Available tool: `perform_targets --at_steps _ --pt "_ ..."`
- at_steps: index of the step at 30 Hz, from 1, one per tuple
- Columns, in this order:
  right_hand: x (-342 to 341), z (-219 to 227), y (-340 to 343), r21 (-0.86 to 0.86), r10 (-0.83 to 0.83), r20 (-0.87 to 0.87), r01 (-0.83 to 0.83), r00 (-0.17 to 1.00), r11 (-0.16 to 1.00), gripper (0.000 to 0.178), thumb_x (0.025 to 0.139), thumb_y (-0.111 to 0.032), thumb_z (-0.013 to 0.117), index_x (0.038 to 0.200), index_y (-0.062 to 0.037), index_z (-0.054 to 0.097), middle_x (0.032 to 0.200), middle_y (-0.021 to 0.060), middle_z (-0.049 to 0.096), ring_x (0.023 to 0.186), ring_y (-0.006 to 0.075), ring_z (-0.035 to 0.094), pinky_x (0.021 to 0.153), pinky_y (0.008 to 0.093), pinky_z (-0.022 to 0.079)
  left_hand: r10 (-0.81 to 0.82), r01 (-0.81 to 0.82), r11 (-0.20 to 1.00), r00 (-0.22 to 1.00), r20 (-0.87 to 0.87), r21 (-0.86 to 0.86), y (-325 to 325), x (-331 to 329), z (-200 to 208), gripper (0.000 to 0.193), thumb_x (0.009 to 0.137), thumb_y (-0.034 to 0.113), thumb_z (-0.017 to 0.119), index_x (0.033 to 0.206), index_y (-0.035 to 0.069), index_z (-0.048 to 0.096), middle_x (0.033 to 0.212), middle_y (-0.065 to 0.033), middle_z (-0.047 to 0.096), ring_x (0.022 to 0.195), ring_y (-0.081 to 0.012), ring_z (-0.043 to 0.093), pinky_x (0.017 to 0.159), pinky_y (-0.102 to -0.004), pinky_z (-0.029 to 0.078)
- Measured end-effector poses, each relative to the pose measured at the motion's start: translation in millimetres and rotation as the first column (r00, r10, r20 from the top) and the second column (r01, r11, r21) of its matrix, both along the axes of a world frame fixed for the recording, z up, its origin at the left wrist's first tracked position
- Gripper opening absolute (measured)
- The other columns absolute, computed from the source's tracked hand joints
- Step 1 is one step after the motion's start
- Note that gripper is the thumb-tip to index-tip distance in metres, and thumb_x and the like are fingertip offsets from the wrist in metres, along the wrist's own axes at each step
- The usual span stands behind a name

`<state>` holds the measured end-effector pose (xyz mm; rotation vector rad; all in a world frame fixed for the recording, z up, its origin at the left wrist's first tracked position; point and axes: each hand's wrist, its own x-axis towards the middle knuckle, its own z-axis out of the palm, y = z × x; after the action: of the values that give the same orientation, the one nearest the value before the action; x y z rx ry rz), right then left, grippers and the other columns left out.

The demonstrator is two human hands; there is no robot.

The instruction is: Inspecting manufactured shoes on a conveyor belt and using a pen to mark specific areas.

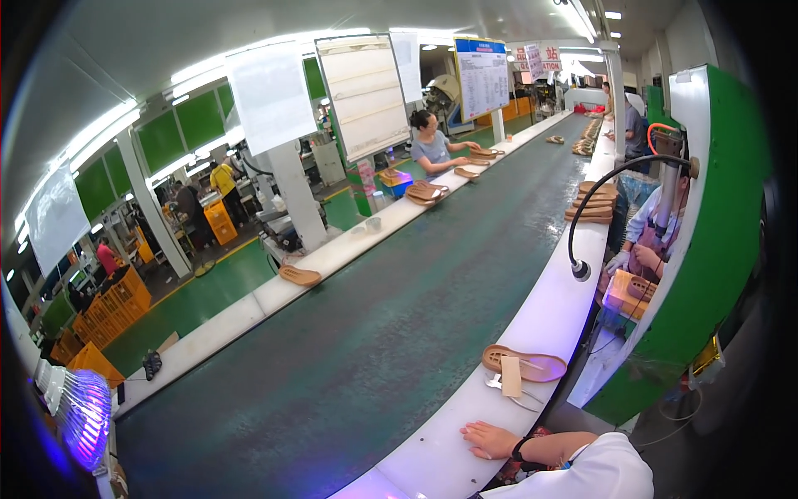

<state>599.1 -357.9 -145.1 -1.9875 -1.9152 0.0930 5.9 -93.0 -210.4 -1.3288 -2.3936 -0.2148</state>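
Observation:
My right hand (490,439) lies palm down on the white ledge (432,445) along the near right side of the conveyor belt. Its fingers are stretched out and hold nothing; a dark band circles the wrist below a white sleeve. Just beyond the fingers is a metal hand tool with curved handles (525,403), partly covered by a small tan card (510,377). The card overlaps a brown shoe sole (544,366) lying on the same ledge. No left hand of mine shows.
The dark green conveyor belt (357,333) runs into the distance. Another sole (299,275) lies on the far ledge. Stacked soles (592,202) stand farther along the right ledge. A green machine housing (698,274), a black flexible hose (573,224) and a purple-lit lamp (83,416) flank it. Co-workers sit alongside.

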Motion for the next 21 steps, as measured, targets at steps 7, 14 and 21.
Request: perform_targets --at_steps 7,14,21 --pt "1 8 2 -0.019 -0.015 0.011 0.015 1.000 1.000 0.036 0.087 -0.021 0.054 0.116 0.0000 0.047 0.134 0.0165 0.044 0.128 0.0304 0.039 0.109 0.0419 0.028 -0.011 0.010 0.999 1.000 -0.029 -0.032 -24 0 -12 0.069 0.083 0.051 0.047 0.134 0.005 0.038 0.137 -0.0197 0.034 0.122 -0.0368 0.035 0.098 -0.0574 0.027" --pt "7 5 4 -0.076 0.052 -0.426 -0.093 0.903 0.993 0.045 0.089 -0.023 0.050 0.126 0.0027 0.042 0.132 0.0183 0.045 0.128 0.0305 0.039 0.109 0.0401 0.027 -0.050 0.050 0.998 0.998 -0.028 -0.024 -15 27 -25 0.068 0.084 0.051 0.046 0.133 0.005 0.039 0.136 -0.0198 0.035 0.121 -0.0369 0.037 0.097 -0.0570 0.028" --pt "-2 6 4 -0.034 -0.014 -0.036 0.013 0.999 0.999 0.039 0.086 -0.021 0.054 0.117 0.0016 0.047 0.133 0.0174 0.044 0.127 0.0314 0.039 0.109 0.0422 0.028 -0.081 0.081 0.996 0.996 -0.028 0.022 8 56 -29 0.067 0.084 0.051 0.045 0.132 0.005 0.040 0.134 -0.0198 0.036 0.119 -0.0370 0.038 0.096 -0.0567 0.029"
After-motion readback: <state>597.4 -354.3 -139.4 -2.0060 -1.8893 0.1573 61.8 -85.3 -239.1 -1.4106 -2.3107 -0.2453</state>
